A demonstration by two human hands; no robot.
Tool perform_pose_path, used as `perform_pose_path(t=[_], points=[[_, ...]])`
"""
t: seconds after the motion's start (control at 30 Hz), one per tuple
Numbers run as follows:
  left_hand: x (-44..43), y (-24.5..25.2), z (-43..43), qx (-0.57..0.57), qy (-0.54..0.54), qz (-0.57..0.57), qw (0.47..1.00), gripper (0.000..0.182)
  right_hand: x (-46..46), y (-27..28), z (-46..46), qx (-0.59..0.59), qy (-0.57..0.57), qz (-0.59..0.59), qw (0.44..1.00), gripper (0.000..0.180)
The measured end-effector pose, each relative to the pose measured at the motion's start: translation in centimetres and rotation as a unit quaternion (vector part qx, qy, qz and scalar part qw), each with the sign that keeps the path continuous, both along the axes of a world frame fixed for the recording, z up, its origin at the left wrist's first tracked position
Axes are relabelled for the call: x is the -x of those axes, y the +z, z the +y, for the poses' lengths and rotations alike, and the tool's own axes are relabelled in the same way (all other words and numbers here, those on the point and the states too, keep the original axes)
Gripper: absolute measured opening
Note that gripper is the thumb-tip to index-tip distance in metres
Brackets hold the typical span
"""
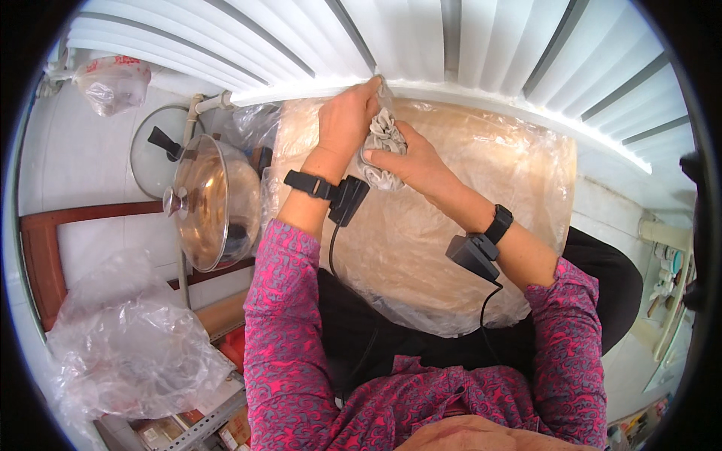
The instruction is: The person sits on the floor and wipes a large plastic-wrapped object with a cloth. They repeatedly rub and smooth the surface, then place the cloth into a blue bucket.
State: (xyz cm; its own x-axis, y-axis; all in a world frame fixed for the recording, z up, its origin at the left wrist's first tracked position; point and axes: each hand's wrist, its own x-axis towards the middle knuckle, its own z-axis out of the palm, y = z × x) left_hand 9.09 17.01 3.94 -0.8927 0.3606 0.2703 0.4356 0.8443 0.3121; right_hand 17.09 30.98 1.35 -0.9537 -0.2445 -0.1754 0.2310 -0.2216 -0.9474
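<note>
A crumpled grey cloth (385, 132) is bunched in my right hand (414, 155), with the thumb pressed over its near side. Just to the left, the fingers of my left hand (347, 115) are curled around a thin end of the same cloth. Its index fingertip reaches the lower edge of a white radiator (414, 42). Part of the left fingers is hidden behind the hand. Below both hands lies a broad tan surface (445, 225) covered in clear plastic film.
At left stand a glass lid (203, 203) with a knob and another glass lid (155, 149) with a black handle. A pipe (194, 113) joins the radiator. Clear plastic sheeting (135, 349) lies over a metal shelf (208, 420). A plastic bag (115, 82) hangs upper left.
</note>
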Motion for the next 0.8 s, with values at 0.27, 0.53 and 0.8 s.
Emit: perform_pose_path(t=[0.27, 0.53, 0.8], points=[[-0.2, -0.6, 0.0, 0.035, 0.014, 0.101, 0.994, 0.038, -0.3, -0.9, -0.7, -0.017, 0.001, 0.02, 1.0, 0.078], [-0.8, -0.3, -0.4, -0.003, 0.013, -0.032, 0.999, 0.038, -0.2, -0.5, -0.4, -0.008, 0.02, 0.003, 1.0, 0.078], [-0.1, -0.5, 0.8, -0.096, 0.04, -0.038, 0.994, 0.035, -0.1, -1.2, -0.5, -0.03, -0.015, 0.015, 0.999, 0.075]])
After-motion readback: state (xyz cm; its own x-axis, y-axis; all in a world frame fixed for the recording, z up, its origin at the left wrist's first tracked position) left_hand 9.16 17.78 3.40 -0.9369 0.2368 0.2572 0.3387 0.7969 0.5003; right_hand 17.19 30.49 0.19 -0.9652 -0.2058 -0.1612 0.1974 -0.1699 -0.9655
